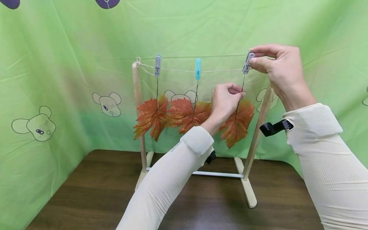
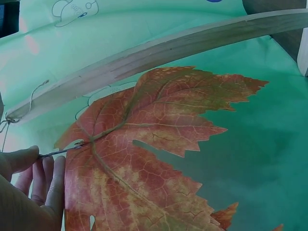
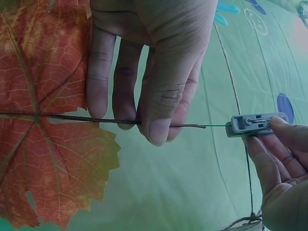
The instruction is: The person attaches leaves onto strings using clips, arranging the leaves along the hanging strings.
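My right hand (image 1: 284,70) pinches a grey clothespin (image 1: 248,63) between thumb and fingers at the right end of the string (image 1: 221,70). Below it my left hand (image 1: 227,99) pinches the thin dark stem (image 3: 106,120) of an orange-red artificial maple leaf (image 1: 237,124). In the right wrist view the stem's fine wire tip reaches the clothespin's jaws, and the string passes by the clothespin (image 3: 252,125). Two similar leaves hang further left: one (image 1: 152,118) under another grey clothespin (image 1: 158,65), one (image 1: 187,113) under a light-blue clothespin (image 1: 198,69), partly behind my left arm.
The string runs between two wooden posts, the left post (image 1: 137,86) and the right post (image 1: 258,131). A white bar (image 1: 215,174) joins their wooden feet on the brown table (image 1: 95,188). A green curtain (image 1: 72,64) with printed bear faces stands behind.
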`<state>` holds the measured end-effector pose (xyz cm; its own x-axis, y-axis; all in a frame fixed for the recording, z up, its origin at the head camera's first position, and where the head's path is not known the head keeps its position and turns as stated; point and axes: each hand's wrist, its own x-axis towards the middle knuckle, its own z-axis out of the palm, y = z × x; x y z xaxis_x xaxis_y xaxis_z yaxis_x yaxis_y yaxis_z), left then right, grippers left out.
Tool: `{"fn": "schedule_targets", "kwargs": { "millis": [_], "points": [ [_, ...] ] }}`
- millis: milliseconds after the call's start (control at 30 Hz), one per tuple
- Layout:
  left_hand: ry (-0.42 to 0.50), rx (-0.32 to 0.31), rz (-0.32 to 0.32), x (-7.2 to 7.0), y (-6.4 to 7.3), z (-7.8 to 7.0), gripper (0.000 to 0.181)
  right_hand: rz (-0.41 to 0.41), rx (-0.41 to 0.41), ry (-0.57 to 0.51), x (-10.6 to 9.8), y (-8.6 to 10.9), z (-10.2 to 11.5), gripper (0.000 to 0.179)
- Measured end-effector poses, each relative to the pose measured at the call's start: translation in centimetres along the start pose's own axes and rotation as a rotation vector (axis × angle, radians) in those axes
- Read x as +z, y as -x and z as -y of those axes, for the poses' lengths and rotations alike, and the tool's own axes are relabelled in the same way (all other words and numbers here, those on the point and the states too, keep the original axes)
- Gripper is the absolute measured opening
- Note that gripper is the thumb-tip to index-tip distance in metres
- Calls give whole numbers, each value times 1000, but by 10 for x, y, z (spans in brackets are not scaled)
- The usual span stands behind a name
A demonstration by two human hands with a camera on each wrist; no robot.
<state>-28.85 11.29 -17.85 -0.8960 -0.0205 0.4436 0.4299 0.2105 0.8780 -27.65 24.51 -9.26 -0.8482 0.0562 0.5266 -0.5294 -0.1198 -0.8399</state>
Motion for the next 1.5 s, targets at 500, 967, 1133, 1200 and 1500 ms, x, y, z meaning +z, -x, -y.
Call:
{"fn": "schedule_targets", "kwargs": {
  "millis": [500, 967, 1133, 1200, 1500],
  "points": [
    [-10, 5, -2, 0, -1, -2, 6, 42, 25, -25, -3, 0, -2, 23],
    [1, -3, 14, -2, -1, -1, 5, 40, 73, 38, -3, 2, 1, 25],
    [-17, 18, 20, -3, -1, 0, 3, 37, 46, 129, -1, 5, 0, 26],
    [-23, 20, 23, -3, 0, 1, 2, 41, 36, 162, 0, 5, 0, 27],
    [-36, 29, 33, -4, 0, 2, 6, 27, 14, 347, 2, 7, 3, 40]
  ]
}}
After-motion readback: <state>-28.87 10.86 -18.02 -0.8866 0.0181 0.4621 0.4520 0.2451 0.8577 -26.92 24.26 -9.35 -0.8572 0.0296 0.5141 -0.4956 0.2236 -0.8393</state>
